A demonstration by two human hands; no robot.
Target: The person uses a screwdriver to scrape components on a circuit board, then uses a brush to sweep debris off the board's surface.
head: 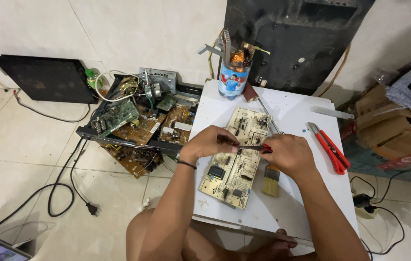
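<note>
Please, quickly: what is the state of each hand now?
Left hand: closed, fingers pinching the dark tip of a tool over the circuit board.
Right hand: closed on the tool's red handle.

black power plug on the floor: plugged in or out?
Out. The black plug lies loose on the floor tiles, prongs exposed, its cable looping back toward the tray of circuit boards; no socket near it.
</note>
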